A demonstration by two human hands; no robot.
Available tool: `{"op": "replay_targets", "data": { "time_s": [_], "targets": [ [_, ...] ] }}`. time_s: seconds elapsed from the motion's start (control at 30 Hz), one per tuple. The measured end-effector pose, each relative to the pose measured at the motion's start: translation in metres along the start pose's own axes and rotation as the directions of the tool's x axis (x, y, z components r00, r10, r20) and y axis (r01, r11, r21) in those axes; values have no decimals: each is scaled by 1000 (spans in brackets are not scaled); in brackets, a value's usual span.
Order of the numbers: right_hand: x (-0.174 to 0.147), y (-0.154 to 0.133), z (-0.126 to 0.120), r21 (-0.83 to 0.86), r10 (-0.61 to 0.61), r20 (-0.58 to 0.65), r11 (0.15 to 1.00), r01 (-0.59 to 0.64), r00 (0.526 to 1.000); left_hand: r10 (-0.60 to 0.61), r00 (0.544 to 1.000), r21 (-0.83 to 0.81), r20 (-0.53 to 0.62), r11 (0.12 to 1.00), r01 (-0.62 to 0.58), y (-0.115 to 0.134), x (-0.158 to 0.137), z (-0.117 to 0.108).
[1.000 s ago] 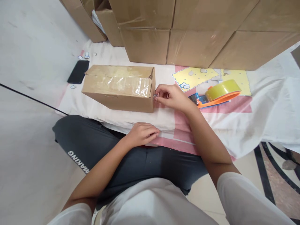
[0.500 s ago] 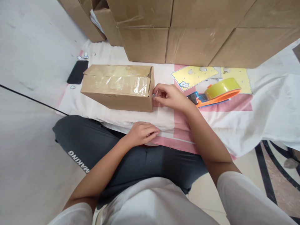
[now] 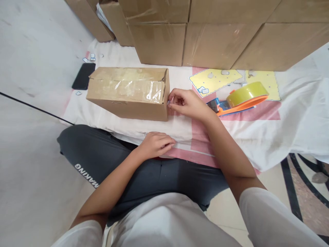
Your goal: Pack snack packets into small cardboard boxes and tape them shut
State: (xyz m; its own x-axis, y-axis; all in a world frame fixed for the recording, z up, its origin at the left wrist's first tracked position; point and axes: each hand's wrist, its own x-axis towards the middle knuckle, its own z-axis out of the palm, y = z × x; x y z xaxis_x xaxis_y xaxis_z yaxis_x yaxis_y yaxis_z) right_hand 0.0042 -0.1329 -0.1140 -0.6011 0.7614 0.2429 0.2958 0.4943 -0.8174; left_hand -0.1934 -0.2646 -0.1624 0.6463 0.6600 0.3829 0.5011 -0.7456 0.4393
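Observation:
A long cardboard box (image 3: 128, 106), its top flaps covered with shiny clear tape, lies on the white and pink cloth (image 3: 180, 132). At the box's right end is my right hand (image 3: 189, 104), thumb and fingers closed in a pinch. A small bluish-grey piece (image 3: 168, 102) shows at those fingertips, against or very close to the box's end; its kind is too small to tell. My left hand (image 3: 156, 145) rests near the cloth's front edge, fingers stretched out, holding nothing. Right of my right hand lies an orange and blue tape dispenser (image 3: 232, 109) with a yellowish tape roll (image 3: 248, 94).
Large taped cartons (image 3: 210, 44) are stacked along the back. A black phone (image 3: 84, 76) lies left of the box, near the white wall (image 3: 33, 61). Yellow patches with blue edges (image 3: 216, 80) show on the cloth behind the dispenser.
The view has shifted slightly. My right hand keeps its pinch at the box's right end, and my left hand stays where it was.

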Motion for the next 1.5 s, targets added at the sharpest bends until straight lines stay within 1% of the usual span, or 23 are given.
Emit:
{"op": "replay_targets", "data": {
  "time_s": [0.13,0.3,0.6,0.7,0.87,1.0,1.17,1.3,1.37,1.43,1.5],
  "targets": [
    [0,-1,0,0,-2,1,1000,2,1000,-22,999,0,25,1000,22,0,-1,0],
    [0,-2,-1,-12,15,21,1000,-14,1000,-13,1000,7,11,1000,13,0,0,0],
    [0,-1,0,-41,1,21,999,0,1000,-19,1000,-11,22,1000,19,0,-1,0],
    [-1,1,0,-74,-5,29,997,7,1000,-15,1000,-11,20,1000,15,0,0,0],
    [1,8,1,-134,-84,-85,988,72,993,19,1000,-17,8,1000,-19,-2,-2,-1],
    [3,11,3,-80,-132,-28,988,129,991,8,1000,-30,23,1000,-7,-3,-3,-3],
    [2,10,8,-43,-104,-8,994,104,995,7,1000,-22,29,1000,-7,-4,-4,-3],
    [1,8,11,-17,-85,5,996,86,996,13,1000,-15,-25,1000,-13,-4,-4,-1],
    [1,7,11,-11,-85,6,996,85,996,20,997,-2,-80,1000,-21,-4,-5,-2],
    [1,8,12,-15,-100,2,995,100,995,25,984,19,-179,1000,-22,-5,-6,-4],
    [1,10,13,-31,-129,-4,991,129,992,13,953,32,-301,999,-3,-6,-7,-7]
  ]
}}
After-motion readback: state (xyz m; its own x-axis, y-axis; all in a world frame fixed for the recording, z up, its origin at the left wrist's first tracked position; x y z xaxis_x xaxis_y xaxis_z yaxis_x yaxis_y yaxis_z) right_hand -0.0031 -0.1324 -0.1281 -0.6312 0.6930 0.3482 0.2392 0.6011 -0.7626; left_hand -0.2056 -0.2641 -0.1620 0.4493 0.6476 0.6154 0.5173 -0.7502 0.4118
